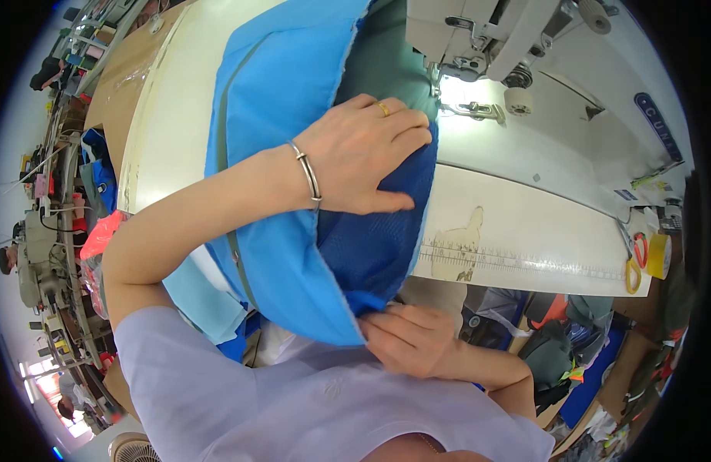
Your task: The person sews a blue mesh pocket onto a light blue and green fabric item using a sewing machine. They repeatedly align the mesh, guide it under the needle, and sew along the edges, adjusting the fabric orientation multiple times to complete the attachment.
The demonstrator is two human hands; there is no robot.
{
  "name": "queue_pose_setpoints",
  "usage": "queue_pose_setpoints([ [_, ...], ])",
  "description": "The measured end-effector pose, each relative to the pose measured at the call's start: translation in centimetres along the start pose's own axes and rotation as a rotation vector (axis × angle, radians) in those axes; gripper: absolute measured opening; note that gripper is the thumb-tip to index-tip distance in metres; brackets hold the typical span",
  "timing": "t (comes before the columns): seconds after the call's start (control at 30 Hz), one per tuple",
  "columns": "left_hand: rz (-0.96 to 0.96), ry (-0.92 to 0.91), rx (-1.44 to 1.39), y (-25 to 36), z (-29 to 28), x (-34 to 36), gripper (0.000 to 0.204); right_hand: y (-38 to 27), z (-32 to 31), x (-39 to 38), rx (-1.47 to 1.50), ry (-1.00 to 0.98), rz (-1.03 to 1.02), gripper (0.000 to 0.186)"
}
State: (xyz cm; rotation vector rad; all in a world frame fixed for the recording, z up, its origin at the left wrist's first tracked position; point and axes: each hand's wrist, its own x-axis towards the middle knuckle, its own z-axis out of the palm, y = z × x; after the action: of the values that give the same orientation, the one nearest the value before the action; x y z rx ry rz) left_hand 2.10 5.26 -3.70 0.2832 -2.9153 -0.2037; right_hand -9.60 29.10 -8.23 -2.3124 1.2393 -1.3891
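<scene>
A bright blue fabric piece with a grey-green zipper strip lies across the white sewing table. Its raw edge is folded back over a dark blue mesh panel, and grey-green fabric runs up beside the presser foot of the sewing machine. My left hand rests palm down on the mesh close to the lit needle area, thumb apart from the slightly bent fingers. At the near corner of the work, my right hand pinches the fabric edge; its fingertips are partly hidden.
A ruler scale runs along the table's near edge. Yellow-handled scissors, red-handled scissors and a yellow tape roll sit at the right end. Bags and cloth are piled below right. Cardboard borders the table's left.
</scene>
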Motion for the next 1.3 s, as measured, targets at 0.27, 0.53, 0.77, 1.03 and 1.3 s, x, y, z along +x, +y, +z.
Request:
queue_pose_setpoints([
  [0.27, 0.043, -0.017, 0.039, -3.0, -0.3, 1.7, 0.069, 1.3, 0.2, 1.4, -0.047, 0.007, 0.008, 0.032],
  [0.53, 0.05, -0.02, 0.048, -3.2, -0.4, 1.9, 0.069, 1.4, 0.3, 1.3, -0.088, 0.011, 0.001, 0.03],
  [0.77, 0.06, -0.009, 0.064, -3.9, -0.1, 2.2, 0.069, 1.6, 0.4, 1.6, -0.112, 0.022, 0.002, 0.029],
  [1.03, 0.064, -0.016, 0.08, -2.9, -0.9, 1.4, 0.064, 1.5, 0.2, 1.7, -0.157, 0.019, 0.001, 0.031],
  [1.3, -0.035, -0.128, -0.041, 6.5, -2.9, -5.4, 0.066, 1.5, 0.6, -0.2, -0.312, -0.011, -0.065, 0.024],
])
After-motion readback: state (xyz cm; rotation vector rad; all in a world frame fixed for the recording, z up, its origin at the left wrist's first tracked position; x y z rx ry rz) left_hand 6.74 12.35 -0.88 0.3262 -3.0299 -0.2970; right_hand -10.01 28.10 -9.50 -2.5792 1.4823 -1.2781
